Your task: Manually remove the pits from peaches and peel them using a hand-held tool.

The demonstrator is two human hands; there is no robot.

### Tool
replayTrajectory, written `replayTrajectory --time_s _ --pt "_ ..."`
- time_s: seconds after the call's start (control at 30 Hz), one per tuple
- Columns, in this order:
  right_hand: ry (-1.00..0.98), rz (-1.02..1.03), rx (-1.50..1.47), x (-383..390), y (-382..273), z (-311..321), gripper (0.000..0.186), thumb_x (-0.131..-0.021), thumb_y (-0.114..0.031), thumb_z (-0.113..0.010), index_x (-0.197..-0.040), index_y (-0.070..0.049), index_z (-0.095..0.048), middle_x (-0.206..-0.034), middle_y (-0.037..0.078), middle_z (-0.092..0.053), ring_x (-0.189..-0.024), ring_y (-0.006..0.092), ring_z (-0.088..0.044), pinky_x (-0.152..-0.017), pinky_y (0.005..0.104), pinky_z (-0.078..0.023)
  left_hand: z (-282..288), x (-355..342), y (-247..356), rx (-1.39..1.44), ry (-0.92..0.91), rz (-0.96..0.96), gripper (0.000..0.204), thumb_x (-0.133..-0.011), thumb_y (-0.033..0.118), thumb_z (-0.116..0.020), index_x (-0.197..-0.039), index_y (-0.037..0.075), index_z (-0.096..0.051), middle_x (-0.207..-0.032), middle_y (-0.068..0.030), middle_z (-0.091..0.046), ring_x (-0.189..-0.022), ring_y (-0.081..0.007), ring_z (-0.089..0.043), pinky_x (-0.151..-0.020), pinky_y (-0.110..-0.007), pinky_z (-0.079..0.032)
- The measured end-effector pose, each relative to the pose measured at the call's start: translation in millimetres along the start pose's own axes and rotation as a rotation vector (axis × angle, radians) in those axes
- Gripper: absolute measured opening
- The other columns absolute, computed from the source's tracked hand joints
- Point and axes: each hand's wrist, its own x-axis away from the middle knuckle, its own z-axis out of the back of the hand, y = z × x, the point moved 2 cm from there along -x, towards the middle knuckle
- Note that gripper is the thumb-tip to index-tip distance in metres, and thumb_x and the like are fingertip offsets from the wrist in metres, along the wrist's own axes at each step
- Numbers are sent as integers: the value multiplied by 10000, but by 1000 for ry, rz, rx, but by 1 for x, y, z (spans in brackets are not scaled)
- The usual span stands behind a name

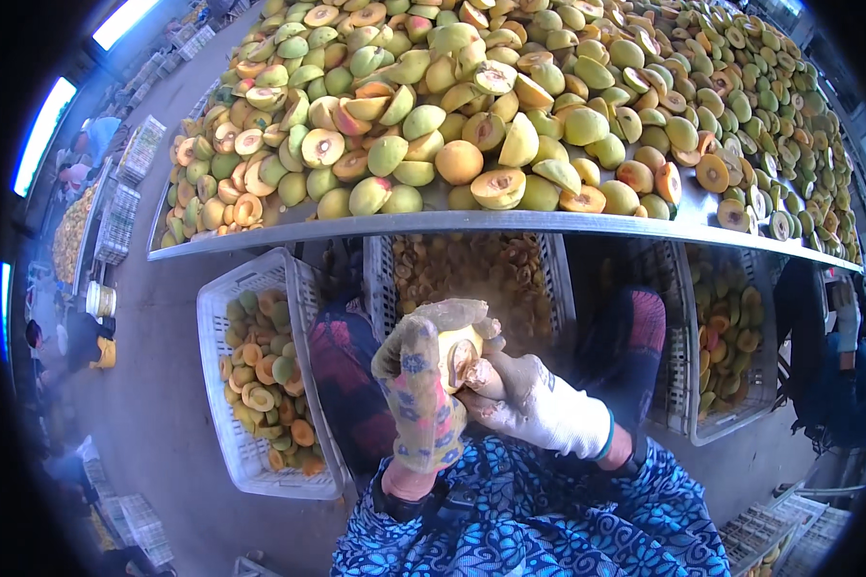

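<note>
My left hand [421, 380], in a flower-patterned glove soiled at the fingers, is closed around a peach half [457, 351]. The cut face is turned toward my right hand, and a brown pit or its hollow shows in the middle. My right hand [546, 402], in a white glove with dirty fingertips, is closed, its thumb and fingers pressed against the middle of the cut face. Whether a small tool sits in those fingers is hidden. Both hands are above a crate [380, 279] of brown pits and scraps, between my knees.
A metal-edged table [510, 222] ahead bears a large heap of halved peaches [471, 106]. White crates with peach halves stand at left [216, 385] and right [688, 385]. Another person's gloved hand [847, 322] shows at far right. More people and crates [118, 221] are at far left.
</note>
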Motion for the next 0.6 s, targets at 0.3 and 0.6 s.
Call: replayTrajectory --time_s 0.3,0.6 --pt "-118 14 -218 -1 14 11 226 -992 -227 -571 -943 -7 -588 -704 110 -573 -615 186 -501 -613 351 -473 -12 -25 -10 -22 -220 -118 379 -964 316 -594 -871 -39 -689 -891 -154 -696 -729 -229 -673 -664 -332 -558" --pt "-311 -56 -602 -1 1 13 303 -1037 -340 -489 -1052 -45 -557 -663 -26 -504 -672 57 -525 -604 249 -457 -25 -29 -1 -223 -122 -271 509 -983 433 -527 -739 -5 -607 -717 -156 -618 -577 -226 -598 -495 -348 -507"
